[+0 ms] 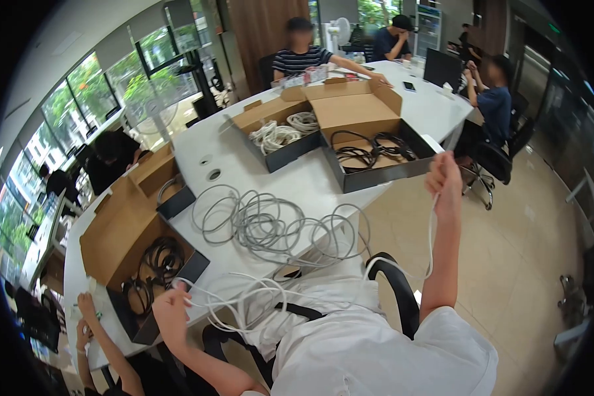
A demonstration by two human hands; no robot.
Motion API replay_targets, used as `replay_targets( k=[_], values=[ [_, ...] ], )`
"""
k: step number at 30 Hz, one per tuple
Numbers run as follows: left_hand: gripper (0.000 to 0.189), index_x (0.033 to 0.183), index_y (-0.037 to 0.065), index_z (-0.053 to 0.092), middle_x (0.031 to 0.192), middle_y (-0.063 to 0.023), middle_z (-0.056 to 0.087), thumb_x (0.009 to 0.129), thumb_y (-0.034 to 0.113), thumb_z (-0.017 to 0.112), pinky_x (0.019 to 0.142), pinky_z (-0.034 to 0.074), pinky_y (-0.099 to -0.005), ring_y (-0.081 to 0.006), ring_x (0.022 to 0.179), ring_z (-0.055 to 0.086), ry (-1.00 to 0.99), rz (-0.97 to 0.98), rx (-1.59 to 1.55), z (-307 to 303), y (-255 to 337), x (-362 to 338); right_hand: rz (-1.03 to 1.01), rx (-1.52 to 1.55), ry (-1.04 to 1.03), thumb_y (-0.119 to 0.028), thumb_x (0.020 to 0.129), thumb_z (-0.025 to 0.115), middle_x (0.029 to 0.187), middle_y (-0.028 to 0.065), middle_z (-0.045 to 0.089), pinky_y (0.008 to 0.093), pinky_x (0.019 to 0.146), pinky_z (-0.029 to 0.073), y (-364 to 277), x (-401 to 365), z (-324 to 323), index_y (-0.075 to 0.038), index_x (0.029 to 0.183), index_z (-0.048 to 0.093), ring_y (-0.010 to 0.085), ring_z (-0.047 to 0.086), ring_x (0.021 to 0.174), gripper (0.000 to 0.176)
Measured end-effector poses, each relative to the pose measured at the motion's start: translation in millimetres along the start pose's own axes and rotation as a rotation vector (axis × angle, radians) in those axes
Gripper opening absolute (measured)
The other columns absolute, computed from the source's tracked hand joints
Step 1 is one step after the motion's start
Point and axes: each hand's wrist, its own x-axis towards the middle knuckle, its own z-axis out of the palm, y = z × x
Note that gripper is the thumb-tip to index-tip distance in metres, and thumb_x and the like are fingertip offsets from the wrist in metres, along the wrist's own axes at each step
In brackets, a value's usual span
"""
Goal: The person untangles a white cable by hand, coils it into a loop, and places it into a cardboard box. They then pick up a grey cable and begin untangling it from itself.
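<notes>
My right hand [444,178] is raised out to the side, fingers closed on a white cable [432,231] that hangs down from it and runs across my lap. Loose white loops of this cable gather by my left hand [171,309], whose fingers are closed on part of it. On the table edge in front of me lies a tangled heap of grey cable [264,224], some of its loops hanging over my lap. Beside my left hand, an open black box [195,269] holds black cables [162,261].
Open boxes stand farther back on the white table [198,142]: one with white cables [274,136], one with black cables [369,150], another [178,201] at left. A co-worker's hands [86,317] are at lower left. Other people sit around the table. A chair [498,158] stands right.
</notes>
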Motion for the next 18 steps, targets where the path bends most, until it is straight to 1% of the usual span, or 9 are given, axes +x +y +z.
replay_targets(
  k=[2,5,7,9,11,12,14,15,18],
  values=[
    [0.025,0.074,0.001,0.062,0.057,-0.0038,0.053,0.078,0.023,0.072,0.046,0.034,-0.0266,-0.0116,0.046,0.044,0.130,0.169,0.510,9,29,-16,0.051,-0.099,-0.203,-0.041,0.100,0.038,0.050,-0.0075,0.025,0.0218,0.037,0.022,-6,-11,19,-0.011,0.074,0.043,0.0048,0.024,0.039,0.039],
    [0.028,0.087,0.001,0.063,0.067,-0.0042,0.056,0.070,0.017,0.078,0.053,0.037,-0.0293,-0.0129,0.058,0.049,0.259,0.337,0.259,23,60,-19,0.175,-0.039,-0.584,-0.039,0.099,0.039,0.049,-0.0053,0.028,0.0237,0.037,0.028,-10,-31,55,-0.009,0.064,0.042,0.0062,0.027,0.039,0.046],
    [0.053,0.112,0.001,0.057,0.091,-0.0087,0.059,0.066,0.013,0.079,0.067,0.044,-0.0315,-0.0181,0.074,0.053,0.196,0.510,-0.006,45,86,-20,0.258,0.080,-0.816,-0.038,0.099,0.040,0.049,-0.0040,0.029,0.0250,0.038,0.031,-6,-48,75,-0.009,0.059,0.041,0.0069,0.029,0.039,0.049],
    [0.086,0.135,0.001,0.037,0.122,-0.0128,0.052,0.065,0.022,0.082,0.088,0.043,-0.0321,-0.0226,0.104,0.055,0.039,0.689,-0.113,67,104,-13,0.327,0.213,-1.002,-0.039,0.099,0.040,0.048,-0.0036,0.029,0.0263,0.037,0.033,2,-63,92,-0.009,0.056,0.039,0.0074,0.030,0.038,0.052],
    [0.074,0.135,0.001,0.036,0.129,-0.0139,0.048,0.076,0.022,0.076,0.092,0.042,-0.0322,-0.0232,0.113,0.052,-0.049,0.813,-0.370,93,115,-4,0.477,0.420,-1.169,-0.039,0.098,0.041,0.048,-0.0031,0.029,0.0267,0.036,0.033,13,-65,105,-0.009,0.056,0.040,0.0076,0.031,0.038,0.052],
    [0.068,0.136,0.002,0.036,0.129,-0.0134,0.048,0.081,0.022,0.071,0.092,0.041,-0.0325,-0.0231,0.113,0.053,-0.181,0.728,-0.478,98,114,0,0.550,0.522,-1.247,-0.040,0.098,0.041,0.048,-0.0029,0.029,0.0270,0.036,0.033,18,-65,110,-0.009,0.056,0.040,0.0077,0.032,0.038,0.052],
    [0.057,0.137,0.003,0.035,0.130,-0.0125,0.049,0.090,0.022,0.062,0.093,0.040,-0.0333,-0.0229,0.114,0.054,-0.459,0.562,-0.694,104,111,11,0.569,0.479,-1.178,-0.042,0.099,0.039,0.048,-0.0045,0.027,0.0270,0.036,0.032,20,-64,120,-0.010,0.058,0.038,0.0073,0.027,0.037,0.052],
    [0.048,0.136,0.004,0.033,0.130,-0.0140,0.050,0.094,0.016,0.053,0.090,0.042,-0.0322,-0.0231,0.108,0.058,-0.644,0.591,-0.664,102,108,18,0.575,0.410,-1.092,-0.043,0.099,0.038,0.048,-0.0050,0.027,0.0268,0.036,0.032,16,-64,126,-0.011,0.059,0.037,0.0072,0.026,0.037,0.051],
    [0.053,0.137,0.004,0.029,0.127,-0.0146,0.052,0.093,0.017,0.056,0.086,0.044,-0.0310,-0.0227,0.102,0.061,-0.851,0.398,-0.761,116,111,1,0.637,0.259,-0.954,-0.046,0.099,0.036,0.049,-0.0060,0.026,0.0261,0.036,0.032,20,-61,135,-0.012,0.060,0.036,0.0071,0.024,0.037,0.052]
  ],
)
